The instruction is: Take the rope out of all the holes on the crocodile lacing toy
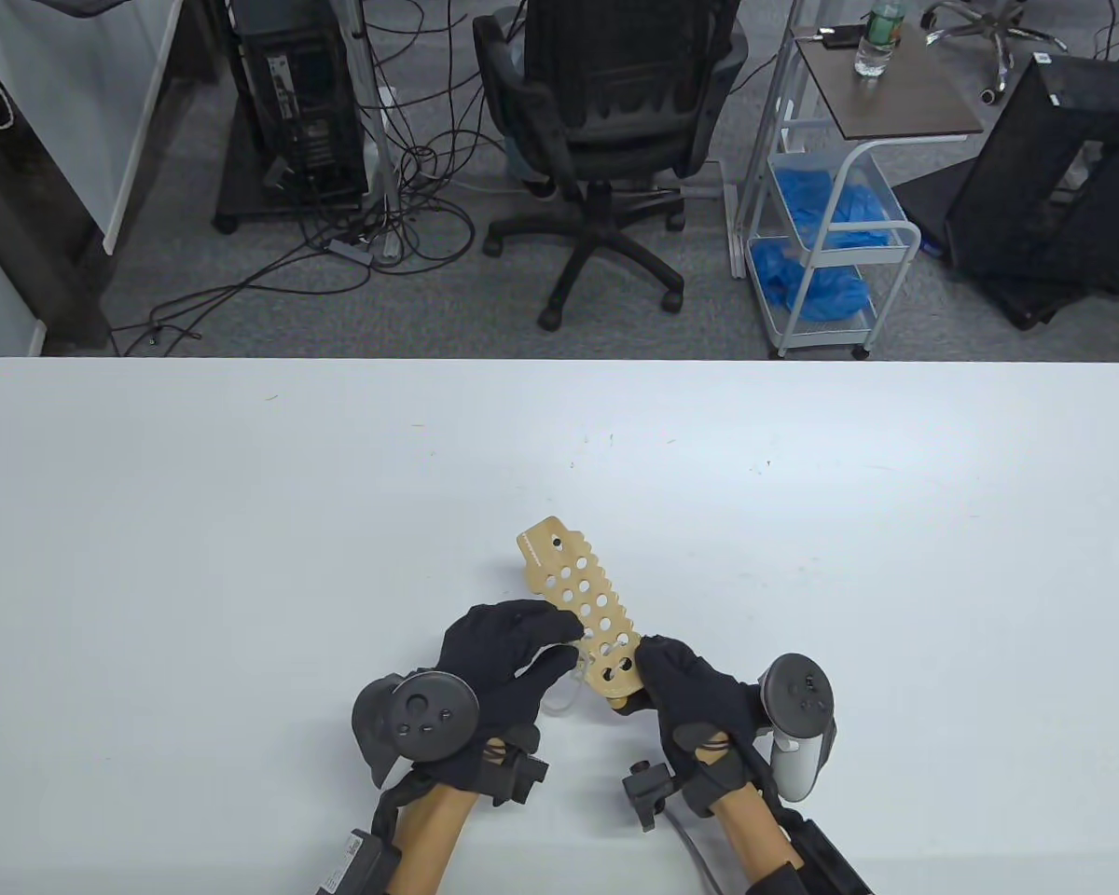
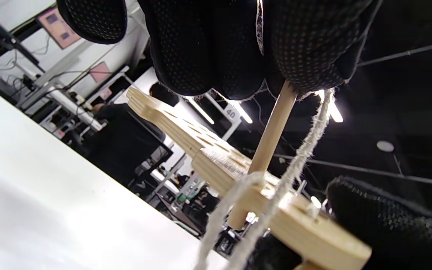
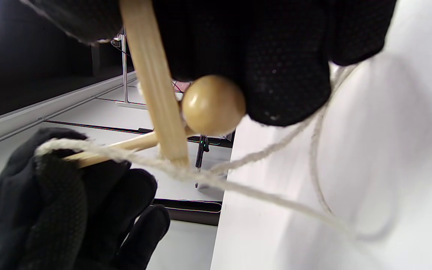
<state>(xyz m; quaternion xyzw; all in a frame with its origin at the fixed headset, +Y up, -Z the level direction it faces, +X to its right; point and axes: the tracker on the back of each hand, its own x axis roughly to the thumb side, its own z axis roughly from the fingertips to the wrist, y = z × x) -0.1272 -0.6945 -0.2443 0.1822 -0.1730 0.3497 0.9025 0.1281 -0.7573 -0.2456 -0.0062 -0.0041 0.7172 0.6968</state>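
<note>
The wooden crocodile board (image 1: 573,587), full of round holes, is held tilted above the table. My right hand (image 1: 651,664) grips its near end; in the right wrist view the board (image 3: 152,75) shows edge-on beside a round wooden bead (image 3: 213,104). My left hand (image 1: 567,643) pinches the thin wooden lacing stick (image 2: 272,138), which passes through a hole near the board's (image 2: 216,165) near end. The off-white rope (image 2: 298,165) hangs from my left fingers and from the board, and trails in loose loops (image 3: 268,195) toward the table.
The white table (image 1: 242,522) stretches all around the hands. Beyond its far edge are an office chair (image 1: 606,121), a cart with blue cloths (image 1: 830,224) and cables on the floor.
</note>
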